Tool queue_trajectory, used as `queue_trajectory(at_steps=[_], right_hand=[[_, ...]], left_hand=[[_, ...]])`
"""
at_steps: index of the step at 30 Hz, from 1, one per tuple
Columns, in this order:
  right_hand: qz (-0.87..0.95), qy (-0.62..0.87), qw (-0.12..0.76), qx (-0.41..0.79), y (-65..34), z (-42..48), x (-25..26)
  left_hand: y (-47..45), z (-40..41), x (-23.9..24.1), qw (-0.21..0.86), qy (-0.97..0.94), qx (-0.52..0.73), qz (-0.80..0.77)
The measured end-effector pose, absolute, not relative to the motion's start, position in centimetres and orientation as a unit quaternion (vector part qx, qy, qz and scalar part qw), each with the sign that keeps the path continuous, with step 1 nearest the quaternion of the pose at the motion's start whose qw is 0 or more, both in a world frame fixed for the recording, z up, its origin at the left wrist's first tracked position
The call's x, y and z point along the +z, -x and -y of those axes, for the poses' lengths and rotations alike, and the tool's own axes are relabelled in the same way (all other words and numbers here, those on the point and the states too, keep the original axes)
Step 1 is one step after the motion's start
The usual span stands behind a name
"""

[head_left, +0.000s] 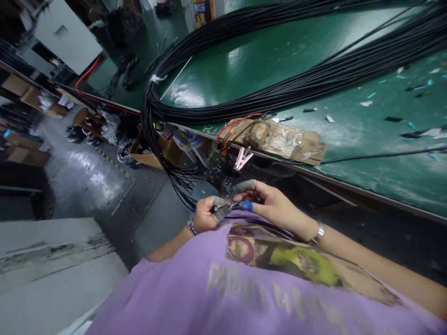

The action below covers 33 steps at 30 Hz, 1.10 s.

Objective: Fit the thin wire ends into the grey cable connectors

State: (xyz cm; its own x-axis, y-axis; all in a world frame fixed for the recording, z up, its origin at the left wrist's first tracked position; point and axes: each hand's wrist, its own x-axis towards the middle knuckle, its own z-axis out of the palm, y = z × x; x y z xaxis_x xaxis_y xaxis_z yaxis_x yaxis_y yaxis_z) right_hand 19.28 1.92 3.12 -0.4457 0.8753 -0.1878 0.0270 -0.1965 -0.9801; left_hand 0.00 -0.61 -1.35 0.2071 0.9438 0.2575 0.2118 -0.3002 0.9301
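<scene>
My left hand (206, 215) wears a watch and grey finger covers. Its thumb and fingers are pinched on the end of a black cable, where thin coloured wires (229, 203) fan out. Opposite it, my right hand (274, 201) has a grey cover on one finger, blue tape on the thumb and a metal bracelet; its fingertips close in on the same wires. Both hands are just above my lap, below the table edge. A thick bundle of black cables (223, 109), tied with a white band, drapes over the edge and hangs down to my left hand.
The green table (279, 56) carries cable scraps and a taped wooden block (286, 139) at its edge. A pink clothes peg (242, 159) sticks out beside red and black leads. A cardboard box (150, 160) is beneath, and a white cabinet (66, 35) stands at the back left.
</scene>
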Motion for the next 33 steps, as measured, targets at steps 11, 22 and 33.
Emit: queue_trajectory(at_steps=[11,22,33], right_hand=[[0.450,0.365,0.319,0.750,-18.7,-2.3,1.8],[0.330,0.348,0.336,0.811,-18.1,-1.9,0.3],[0.499,0.379,0.290,0.724,-18.6,-2.8,2.3]], left_hand=[[-0.1,0.6,-1.0,0.430,-0.669,0.467,-0.387],[-0.2,0.6,-0.8,0.438,-0.672,0.448,-0.394],[0.1,0.2,-0.2,0.357,-0.779,0.403,-0.321]])
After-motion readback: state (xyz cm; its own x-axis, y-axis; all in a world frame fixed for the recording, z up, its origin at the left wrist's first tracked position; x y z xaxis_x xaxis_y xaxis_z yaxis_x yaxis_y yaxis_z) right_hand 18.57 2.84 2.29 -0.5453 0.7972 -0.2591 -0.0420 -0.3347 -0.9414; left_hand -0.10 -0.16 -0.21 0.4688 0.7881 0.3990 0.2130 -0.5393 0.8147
